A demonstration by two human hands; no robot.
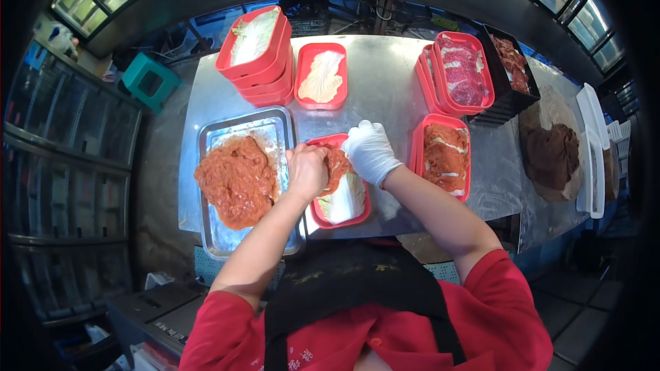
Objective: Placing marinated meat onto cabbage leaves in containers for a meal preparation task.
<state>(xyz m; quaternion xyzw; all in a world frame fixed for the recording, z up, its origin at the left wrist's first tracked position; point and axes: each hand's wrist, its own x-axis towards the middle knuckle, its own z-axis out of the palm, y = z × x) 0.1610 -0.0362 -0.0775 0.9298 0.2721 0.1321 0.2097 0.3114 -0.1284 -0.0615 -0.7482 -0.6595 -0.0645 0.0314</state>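
Note:
A piece of marinated meat [336, 169] lies between my hands at the upper part of a red plastic tray [342, 225]. Below it in that tray, a pale napa cabbage leaf [344, 201] shows. My bare left hand [308, 171] grips the meat from the left, its fingertips partly hidden. From the other side, my right hand [372, 152], in a white glove, pinches the meat's edge with curled fingers. Left of the tray, a metal pan [214, 239] holds a large heap of reddish marinated meat [240, 183].
Stacked red trays [265, 74] and a single leaf-lined tray [320, 103] stand at the back of the steel table [381, 72]. Rightward are filled meat trays [446, 159], sliced-meat trays [466, 74], a black container [508, 100], and a brown cloth [551, 154] on a round wooden block [551, 105].

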